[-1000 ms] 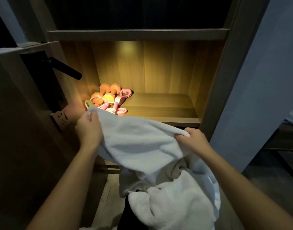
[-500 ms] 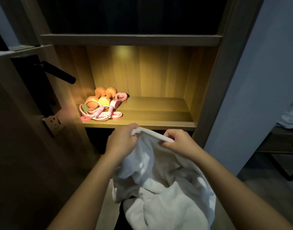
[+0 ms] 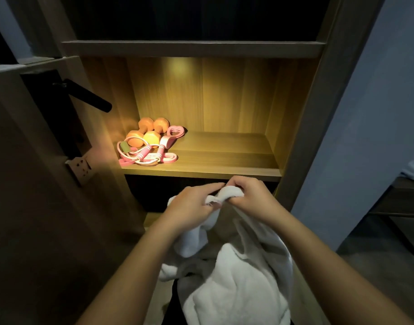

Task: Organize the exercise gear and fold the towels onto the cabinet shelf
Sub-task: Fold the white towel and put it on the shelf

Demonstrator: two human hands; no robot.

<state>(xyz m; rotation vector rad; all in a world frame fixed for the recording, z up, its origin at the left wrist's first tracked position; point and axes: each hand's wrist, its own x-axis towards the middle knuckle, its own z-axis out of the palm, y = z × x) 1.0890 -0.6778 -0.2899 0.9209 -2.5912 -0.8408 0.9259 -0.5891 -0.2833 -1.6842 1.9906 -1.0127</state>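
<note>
The white towel (image 3: 236, 277) hung in front of the cabinet, below the front edge of the lit shelf (image 3: 224, 160) and not on it. Its top edge was bunched between the two hands, which met just under the shelf lip. The left hand (image 3: 189, 205) pinched the bunched edge with curled fingers, and the right hand (image 3: 250, 198) curled its fingers and thumb over the same fold, touching the left. The rest of the cloth fell in loose folds between the forearms; whether it was one towel or more could not be told.

The lit shelf held the exercise gear, all gathered in its left rear corner. There were two orange dumbbells (image 3: 145, 133) lying side by side. In front of them lay a tangle of pink cords and grips (image 3: 142, 156), and a pink heart-shaped loop (image 3: 175, 132) lay just right of the dumbbells. The pink pieces overlapped too much to count. The right part of the shelf showed bare wood.

Above it was one more shelf board (image 3: 191, 49), with a dark compartment over it. On the left stood the open cabinet door (image 3: 37, 207), bearing one black lever handle (image 3: 88, 96).
</note>
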